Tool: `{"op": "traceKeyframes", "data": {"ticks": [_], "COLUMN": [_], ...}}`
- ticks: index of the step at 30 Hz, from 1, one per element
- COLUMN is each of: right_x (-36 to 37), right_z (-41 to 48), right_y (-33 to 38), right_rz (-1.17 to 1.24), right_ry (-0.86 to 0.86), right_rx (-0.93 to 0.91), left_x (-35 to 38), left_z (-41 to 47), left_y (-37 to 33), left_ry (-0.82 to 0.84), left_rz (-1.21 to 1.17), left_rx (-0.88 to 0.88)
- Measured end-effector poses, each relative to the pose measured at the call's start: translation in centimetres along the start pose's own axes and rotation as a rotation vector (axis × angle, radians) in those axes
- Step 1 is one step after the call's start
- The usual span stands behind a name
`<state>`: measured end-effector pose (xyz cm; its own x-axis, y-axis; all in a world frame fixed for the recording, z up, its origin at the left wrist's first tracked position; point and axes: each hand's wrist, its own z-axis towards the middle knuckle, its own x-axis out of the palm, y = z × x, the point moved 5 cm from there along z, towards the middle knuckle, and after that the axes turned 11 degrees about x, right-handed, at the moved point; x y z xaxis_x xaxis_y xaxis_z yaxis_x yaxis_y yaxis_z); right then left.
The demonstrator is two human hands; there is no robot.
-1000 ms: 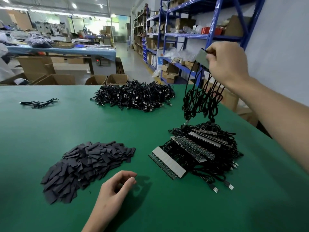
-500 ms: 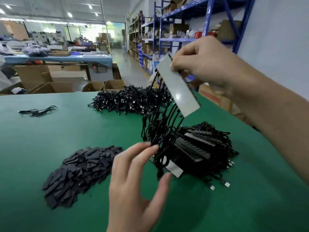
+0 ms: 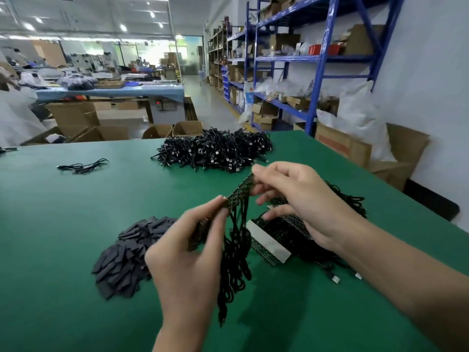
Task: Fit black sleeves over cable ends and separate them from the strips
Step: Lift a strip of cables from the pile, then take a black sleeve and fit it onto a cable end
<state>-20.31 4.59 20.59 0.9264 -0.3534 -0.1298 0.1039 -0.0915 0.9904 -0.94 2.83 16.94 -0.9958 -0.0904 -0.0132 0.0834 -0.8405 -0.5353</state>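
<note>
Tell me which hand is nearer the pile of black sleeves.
Left. The left hand, gripping the lower end of the held strip, is just beside the sleeve pile; the right hand pinches the upper end farther right, over the stacked strips.

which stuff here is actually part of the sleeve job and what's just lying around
Part of the job: thin strip of dangling black cables, held by left hand and right hand; pile of flat black sleeves; stack of white-backed cable strips; probably the far heap of black cables.
Lying about: loose black cable; brown cardboard boxes; blue metal shelving.
</note>
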Motion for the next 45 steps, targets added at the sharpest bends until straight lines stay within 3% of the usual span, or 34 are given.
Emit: {"op": "traceKeyframes", "data": {"ticks": [2,4,7,9,13,14,16,17,19,21,24,26,28,32,34,39,45], "right_x": [-0.8,-0.8,0.4,1.3,2.3,3.3,5.9,7.3,9.0,8.7,7.1,6.2,5.6,4.6,3.8,3.7,4.9], "right_z": [-0.6,-1.4,-2.7,-3.5,-6.4,-7.2,-8.2,-8.5,-8.7,-8.1,-7.2,-6.7,-6.5,-6.4,-6.2,-4.8,0.1], "right_y": [-1.2,-2.6,-3.9,-3.7,-2.4,-2.4,-3.2,-3.5,-4.3,-5.4,-7.1,-8.0,-8.4,-7.0,-5.9,-5.1,-11.5], "right_rz": [-0.102,-0.167,-0.169,-0.138,-0.209,-0.239,-0.167,-0.034,0.359,0.639,0.621,0.626,0.615,0.542,0.549,0.585,0.505], "right_ry": [-0.106,-0.132,-0.035,-0.057,-0.469,-0.463,-0.236,-0.076,0.146,0.131,-0.037,-0.070,-0.047,0.037,0.099,0.282,0.209], "right_rx": [-0.044,-0.066,-0.081,-0.120,-0.358,-0.403,-0.362,-0.290,-0.135,-0.041,0.060,0.094,0.105,0.098,0.103,0.205,0.520], "left_x": [-0.3,-0.7,-1.5,-2.0,-3.0,-3.3,-2.8,-1.7,1.6,1.9,1.4,2.0,1.7,-2.8,-3.8,-3.7,-1.9], "left_z": [0.3,0.8,1.1,1.0,1.5,1.6,0.9,0.3,-1.3,-2.2,-3.4,-4.2,-3.9,-1.9,-0.3,0.8,-4.1], "left_y": [1.7,2.3,2.0,1.5,-0.4,-0.8,-0.9,-1.1,-1.5,-2.2,-2.9,-0.8,1.7,3.2,3.2,2.2,9.7], "left_ry": [0.054,0.107,0.142,0.137,0.056,0.025,0.010,0.111,0.473,0.574,0.644,0.713,0.722,0.433,0.379,0.518,0.561], "left_rz": [-0.201,-0.282,-0.313,-0.309,-0.144,-0.099,0.019,0.059,0.055,0.100,0.099,0.101,0.054,-0.044,-0.136,-0.470,-0.481], "left_rx": [-0.283,-0.369,-0.397,-0.392,-0.254,-0.223,-0.138,-0.102,-0.098,-0.007,0.178,0.068,-0.185,-0.283,-0.311,-0.378,-0.871]}}
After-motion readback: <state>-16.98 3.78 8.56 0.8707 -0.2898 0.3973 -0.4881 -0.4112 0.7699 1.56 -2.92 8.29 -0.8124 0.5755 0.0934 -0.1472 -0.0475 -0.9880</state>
